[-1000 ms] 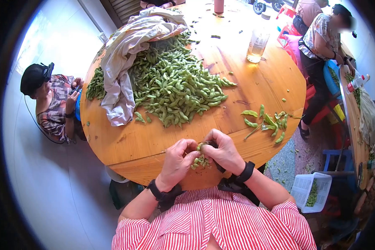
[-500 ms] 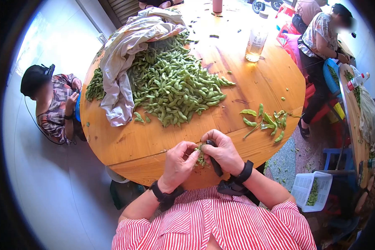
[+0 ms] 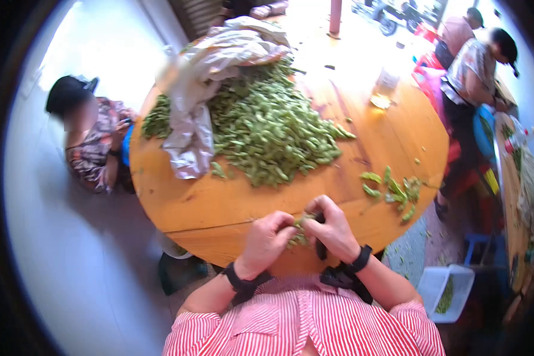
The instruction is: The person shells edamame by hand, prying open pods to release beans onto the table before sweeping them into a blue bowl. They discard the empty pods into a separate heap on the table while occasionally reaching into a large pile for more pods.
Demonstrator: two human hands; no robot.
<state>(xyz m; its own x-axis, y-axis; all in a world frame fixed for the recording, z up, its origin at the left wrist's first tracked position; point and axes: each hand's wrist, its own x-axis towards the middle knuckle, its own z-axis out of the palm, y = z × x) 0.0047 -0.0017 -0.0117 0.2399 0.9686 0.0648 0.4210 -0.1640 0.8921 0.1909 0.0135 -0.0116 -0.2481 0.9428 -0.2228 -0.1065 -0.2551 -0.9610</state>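
Close to the table's near edge, my left hand point(image 3: 264, 244) pinches one end of a green soybean pod point(image 3: 299, 225). My right hand point(image 3: 336, 232) meets it from the other side, closed around a black tool point(image 3: 321, 248) whose working end I cannot make out. Thumb and fingertips of both hands almost touch at the pod. Small green bits point(image 3: 298, 240) lie on the wood just below the fingers. Beyond the hands spreads a big heap of soybean pods point(image 3: 273, 130), partly covered by a pale cloth point(image 3: 191, 133). A smaller group of pods point(image 3: 397, 191) lies to the right.
The round wooden table point(image 3: 178, 204) bears a bottle of yellowish liquid point(image 3: 384, 89) at back right. A person in a cap point(image 3: 89, 136) sits at left. Another person point(image 3: 474, 71) works at the right-hand table. A white basket point(image 3: 448, 291) with green contents stands on the floor.
The whole view has shifted, so the table and heap appear further right and slightly lower. Both hands stay together at the pod, with little visible change in grip.
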